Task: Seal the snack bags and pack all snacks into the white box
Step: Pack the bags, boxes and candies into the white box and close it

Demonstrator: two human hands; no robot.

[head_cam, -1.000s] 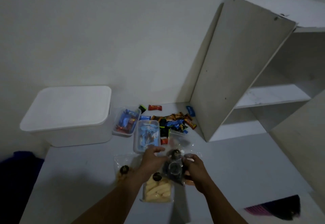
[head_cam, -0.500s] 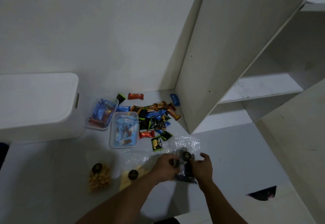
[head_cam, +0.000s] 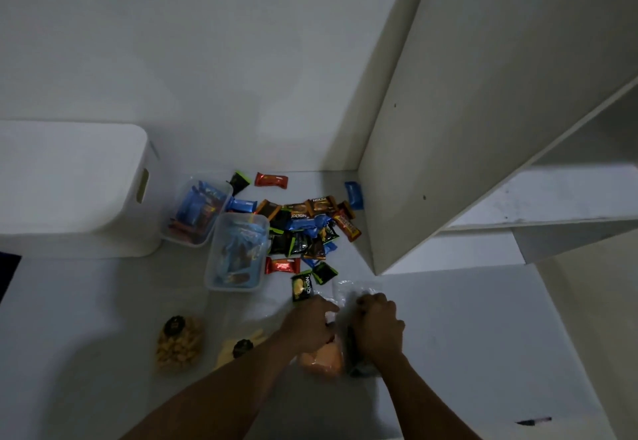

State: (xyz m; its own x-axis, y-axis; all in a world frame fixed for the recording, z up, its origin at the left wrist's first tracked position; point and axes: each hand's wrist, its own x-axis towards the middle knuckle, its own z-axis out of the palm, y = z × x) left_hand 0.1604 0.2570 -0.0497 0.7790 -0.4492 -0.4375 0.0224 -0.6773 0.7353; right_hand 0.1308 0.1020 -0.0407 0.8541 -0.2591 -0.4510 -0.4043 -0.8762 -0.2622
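My left hand (head_cam: 310, 324) and my right hand (head_cam: 378, 325) both grip the top of a clear snack bag (head_cam: 348, 296) on the table, fingers curled over it. Under the hands lie an orange snack bag (head_cam: 322, 358) and a dark bag (head_cam: 359, 365). To the left lie a clear bag of golden snacks (head_cam: 179, 343) and a bag of pale sticks (head_cam: 238, 348). The closed white box (head_cam: 72, 187) stands at the far left. A heap of small wrapped snacks (head_cam: 303, 229) lies behind my hands.
Two clear plastic tubs (head_cam: 238, 253) (head_cam: 195, 212) with wrapped snacks stand between the white box and the heap. A white shelf unit (head_cam: 483, 122) rises at the right, its side panel close to the heap. A dark pen-like item (head_cam: 533, 420) lies at the lower right.
The view has swung right and down. Both hands stay on the bag. The orange bag now shows beneath them.
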